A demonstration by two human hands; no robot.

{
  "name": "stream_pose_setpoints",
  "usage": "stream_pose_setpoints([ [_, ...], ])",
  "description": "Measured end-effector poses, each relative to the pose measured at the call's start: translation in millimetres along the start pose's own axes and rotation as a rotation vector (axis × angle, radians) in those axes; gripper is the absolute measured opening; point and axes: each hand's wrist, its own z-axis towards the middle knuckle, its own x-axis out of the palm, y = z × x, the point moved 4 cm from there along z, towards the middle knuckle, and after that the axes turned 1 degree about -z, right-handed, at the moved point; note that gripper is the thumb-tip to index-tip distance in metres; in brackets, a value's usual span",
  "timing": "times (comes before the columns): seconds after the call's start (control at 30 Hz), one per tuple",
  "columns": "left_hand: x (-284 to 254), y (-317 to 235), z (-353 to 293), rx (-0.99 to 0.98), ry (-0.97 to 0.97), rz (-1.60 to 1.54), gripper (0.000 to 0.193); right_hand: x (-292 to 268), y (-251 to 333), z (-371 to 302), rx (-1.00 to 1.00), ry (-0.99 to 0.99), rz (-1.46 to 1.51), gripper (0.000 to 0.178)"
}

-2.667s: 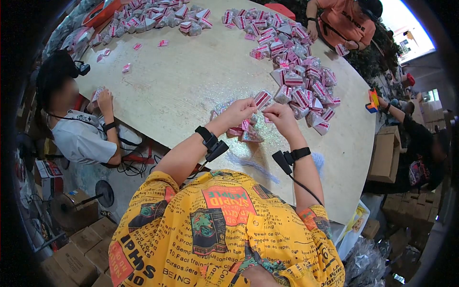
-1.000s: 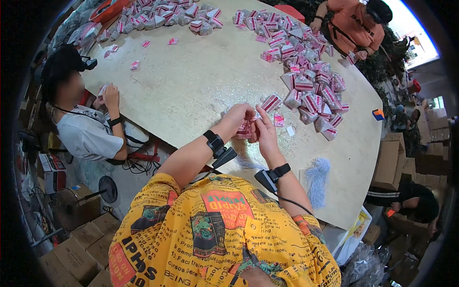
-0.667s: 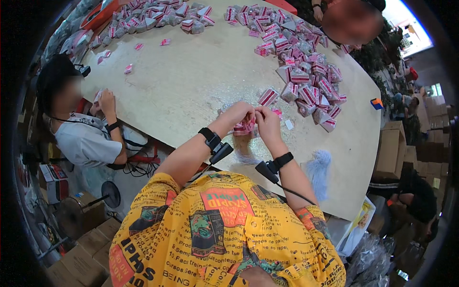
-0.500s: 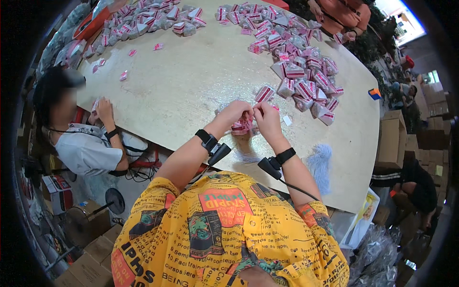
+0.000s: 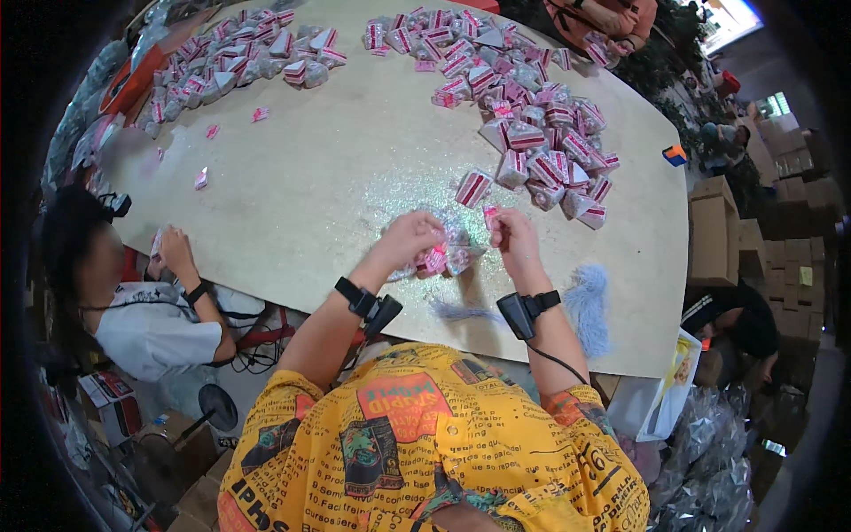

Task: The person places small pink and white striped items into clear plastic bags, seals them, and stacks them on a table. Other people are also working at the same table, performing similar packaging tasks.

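My left hand (image 5: 410,239) is closed over a pink-and-white piece (image 5: 434,259), pinched at the fingertips; its kind is hard to make out. Just beneath and beside it lie small clear plastic bags (image 5: 463,258) with pink parts, partly hidden by the hand. My right hand (image 5: 517,238) pinches a small pink tag (image 5: 489,216) between thumb and fingers, a short way apart from the left. Beyond the hands rests one clear bag with a pink-striped label (image 5: 473,187). Thin pale strands (image 5: 461,310) lie on the table nearer to me.
A big heap of pink-striped bags (image 5: 541,142) covers the far right, another heap (image 5: 239,62) the far left. A bundle of pale blue strings (image 5: 587,306) lies at right. A co-worker (image 5: 151,310) sits at left, another person (image 5: 612,27) stands across. Cardboard boxes (image 5: 714,235) stand at right.
My hands, which were together over the pink piece, have come apart, the right one now with a pink tag in its fingers. The whole view has shifted slightly.
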Motion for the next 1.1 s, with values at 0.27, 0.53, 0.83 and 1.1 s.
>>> stream_pose_setpoints([
  [0.27, 6.2, 12.3, 15.1, 0.121, -0.103, 0.385, 0.011, -32.6, -20.9, 40.1, -0.191, -0.453, -1.361, 0.039],
  [0.53, 10.9, 14.9, 36.4, 0.120, -0.133, 0.484, 0.022, -63.6, -42.2, 70.2, -0.123, -0.414, -1.165, 0.028],
  [0.83, 65.4, -44.8, 60.3, 0.540, 0.006, 0.903, 0.053, 9.0, 59.5, 34.8, -0.392, 0.349, -0.831, 0.021],
  [1.1, 74.5, -10.2, 77.6, 0.079, -0.111, -0.210, 0.040, -192.0, 103.1, 115.7, -0.180, -0.411, -1.798, 0.080],
])
